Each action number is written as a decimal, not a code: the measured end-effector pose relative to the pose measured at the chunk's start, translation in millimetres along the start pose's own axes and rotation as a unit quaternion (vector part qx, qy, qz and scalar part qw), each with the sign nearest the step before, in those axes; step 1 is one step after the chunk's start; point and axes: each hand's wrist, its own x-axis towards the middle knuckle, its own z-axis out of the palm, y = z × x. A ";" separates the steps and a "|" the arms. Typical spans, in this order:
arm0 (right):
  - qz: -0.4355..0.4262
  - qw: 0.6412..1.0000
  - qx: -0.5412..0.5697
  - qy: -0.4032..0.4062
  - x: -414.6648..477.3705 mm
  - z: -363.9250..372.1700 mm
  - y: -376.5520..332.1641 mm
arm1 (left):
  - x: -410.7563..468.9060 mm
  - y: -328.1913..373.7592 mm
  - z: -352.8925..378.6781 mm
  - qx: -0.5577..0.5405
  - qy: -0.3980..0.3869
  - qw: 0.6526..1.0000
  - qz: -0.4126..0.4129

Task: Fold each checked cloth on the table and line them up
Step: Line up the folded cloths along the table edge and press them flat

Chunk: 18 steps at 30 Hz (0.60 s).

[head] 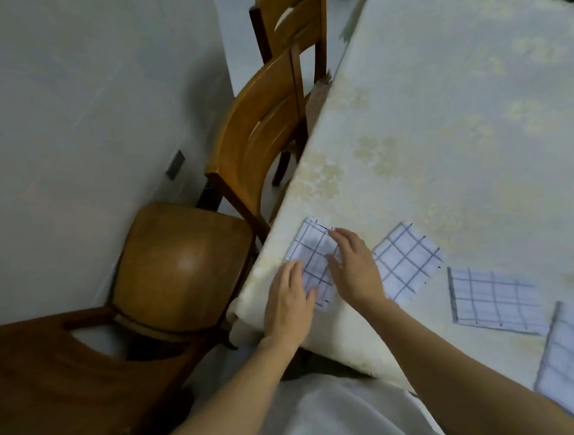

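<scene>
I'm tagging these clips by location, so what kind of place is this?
Probably a dining area in a home: a large table with a pale floral cover, wooden dining chairs drawn up along its side against a plain wall, and small checked cloths laid out near its edge.

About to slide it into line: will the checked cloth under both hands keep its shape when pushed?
Probably floppy: the cloth lies thin and flat under the left hand and right hand. Likely slides on the smooth table cover, though layers may shift.
</scene>
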 end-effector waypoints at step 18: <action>-0.198 0.913 -0.217 -0.284 82.6 6.8 55.2 | 14.9 -10.5 32.9 0.267 -0.074 0.959 -0.062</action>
